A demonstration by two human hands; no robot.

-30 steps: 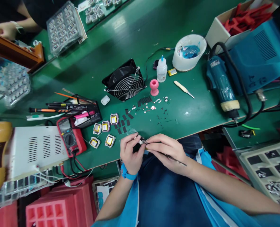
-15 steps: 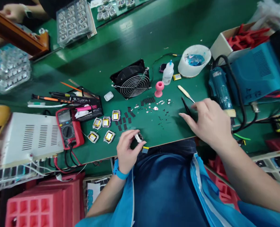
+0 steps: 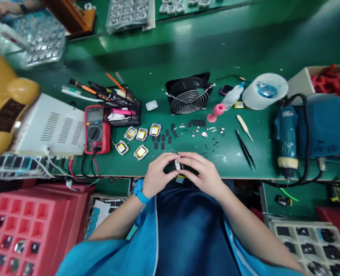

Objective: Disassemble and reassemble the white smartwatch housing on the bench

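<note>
Head view: a small white-and-dark part (image 3: 177, 165) sits between the person's two hands at the near edge of the green bench (image 3: 204, 161), with a yellow-and-grey piece (image 3: 180, 178) showing just below it. The left hand (image 3: 159, 173) grips the part between fingers and thumb; the right hand (image 3: 206, 173) now curls round its other side, fingertips meeting the left's. Half a second ago the right hand was out to the right with the dark tweezers (image 3: 241, 142), and the left held the part alone. Now the tweezers lie on the bench, tips toward the near edge, just beside a pale-handled tool (image 3: 242, 124). Ahead and left of the hands lie black strips (image 3: 162, 138) and five open cases (image 3: 141, 152) with yellow inside, set out as before. Beyond are a black fan (image 3: 190, 101), a pink stand (image 3: 214, 114) beside a squeeze bottle (image 3: 232, 98), and a white tub (image 3: 249, 95). The camera has turned, bringing more of the yellow object (image 3: 23, 92) at far left into view.
</note>
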